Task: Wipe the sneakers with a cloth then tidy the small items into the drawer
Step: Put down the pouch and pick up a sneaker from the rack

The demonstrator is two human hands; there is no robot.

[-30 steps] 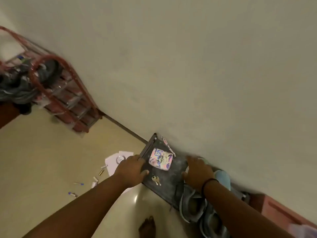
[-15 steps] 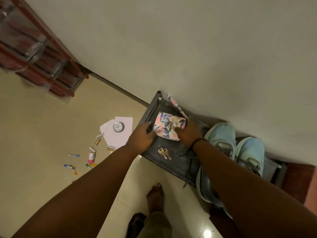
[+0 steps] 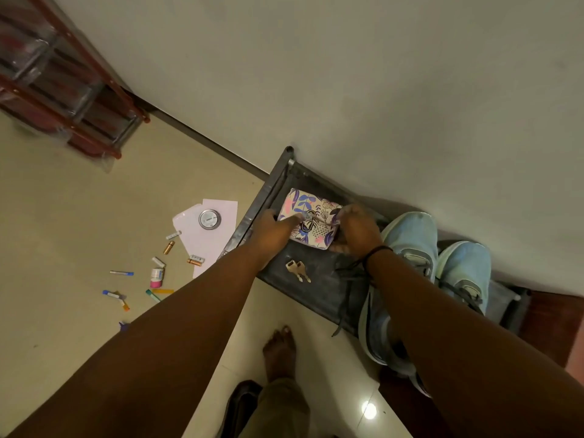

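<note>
A flower-patterned pouch (image 3: 311, 213) lies on a dark low shelf (image 3: 319, 292) against the wall. My left hand (image 3: 270, 232) touches its left side with a finger stretched onto it. My right hand (image 3: 355, 230) grips its right edge, fingers curled round it. A pair of keys (image 3: 298, 269) lies on the shelf just below the pouch. Two light blue sneakers (image 3: 410, 245) stand on the shelf to the right, partly hidden by my right forearm. Small items lie scattered on the floor to the left: batteries (image 3: 169, 247), pens (image 3: 121, 273), a small bottle (image 3: 156, 276).
White papers (image 3: 218, 238) with a round tin lid (image 3: 209, 219) lie on the floor beside the shelf. A red metal rack (image 3: 63, 90) stands at the upper left by the wall. My bare foot (image 3: 279, 349) is on the floor in front of the shelf.
The view has dropped toward the floor and shelf. My right hand moved from the sneakers to the pouch's right edge, and my left hand moved from the shelf's edge onto the pouch.
</note>
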